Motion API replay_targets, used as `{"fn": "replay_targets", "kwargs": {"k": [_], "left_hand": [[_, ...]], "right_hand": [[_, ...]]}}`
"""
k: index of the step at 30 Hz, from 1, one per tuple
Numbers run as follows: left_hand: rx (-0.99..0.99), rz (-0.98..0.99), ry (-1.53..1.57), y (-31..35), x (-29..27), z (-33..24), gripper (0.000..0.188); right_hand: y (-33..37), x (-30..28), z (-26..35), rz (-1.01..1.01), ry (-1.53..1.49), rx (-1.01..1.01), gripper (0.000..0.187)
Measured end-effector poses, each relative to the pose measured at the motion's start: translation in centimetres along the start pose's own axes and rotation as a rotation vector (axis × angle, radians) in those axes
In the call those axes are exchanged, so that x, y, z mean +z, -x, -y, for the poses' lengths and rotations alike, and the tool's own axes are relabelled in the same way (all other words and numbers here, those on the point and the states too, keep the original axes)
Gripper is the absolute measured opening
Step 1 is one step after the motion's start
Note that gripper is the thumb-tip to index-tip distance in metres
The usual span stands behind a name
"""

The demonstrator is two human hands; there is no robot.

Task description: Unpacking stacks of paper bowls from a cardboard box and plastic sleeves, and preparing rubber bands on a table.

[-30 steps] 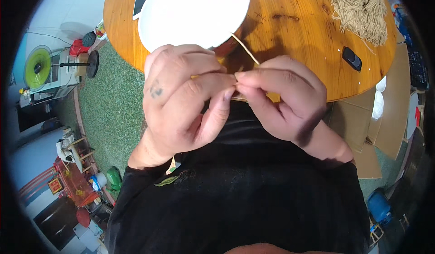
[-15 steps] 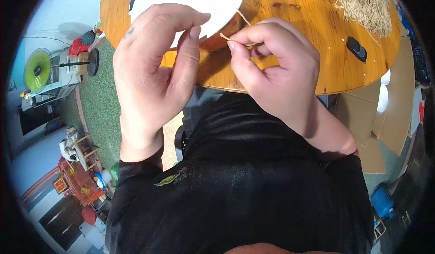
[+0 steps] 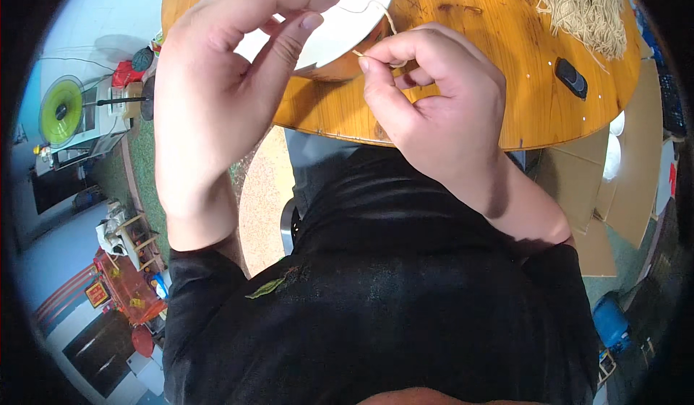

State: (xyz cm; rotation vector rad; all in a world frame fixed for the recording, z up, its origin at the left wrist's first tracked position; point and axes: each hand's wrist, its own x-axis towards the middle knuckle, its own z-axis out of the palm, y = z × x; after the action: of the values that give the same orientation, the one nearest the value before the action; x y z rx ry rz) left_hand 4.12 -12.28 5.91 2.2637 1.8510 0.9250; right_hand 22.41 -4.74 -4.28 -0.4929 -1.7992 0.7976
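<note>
My right hand (image 3: 441,80) pinches the end of a beige yarn strand (image 3: 391,26) between thumb and forefinger, its other fingers curled. From there the strand loops up and thins toward my left fingertips. My left hand (image 3: 231,58) is raised over a white round surface (image 3: 361,33) with a brown side, on the wooden table. Its thumb and forefinger are bent toward each other in a loose pinch, and the thin end of the strand appears to reach beside them. What they hold is too fine to make out.
On the round wooden table (image 3: 477,109), a beige yarn bundle (image 3: 582,15) lies at the far right, with a small black device (image 3: 571,78) nearer. Cardboard sheets (image 3: 578,181) lean beyond the right edge. A green fan (image 3: 61,111) stands off to the left.
My left hand has moved up and left, away from my right hand. More of the strand now shows, curving between them. My right hand keeps its pinch almost in place.
</note>
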Motion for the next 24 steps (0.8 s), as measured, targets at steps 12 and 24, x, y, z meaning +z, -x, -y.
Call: {"fn": "replay_targets", "kwargs": {"k": [12,24], "left_hand": [[-0.227,0.567,0.385,-2.4,-1.5,3.0,0.021],[-0.097,0.499,0.139,-2.7,-0.9,1.5,0.008]], "right_hand": [[-0.1,0.3,0.7,-0.019,-0.021,0.028,0.012],[-0.2,0.3,0.3,-0.030,-0.049,0.018,0.013]]}}
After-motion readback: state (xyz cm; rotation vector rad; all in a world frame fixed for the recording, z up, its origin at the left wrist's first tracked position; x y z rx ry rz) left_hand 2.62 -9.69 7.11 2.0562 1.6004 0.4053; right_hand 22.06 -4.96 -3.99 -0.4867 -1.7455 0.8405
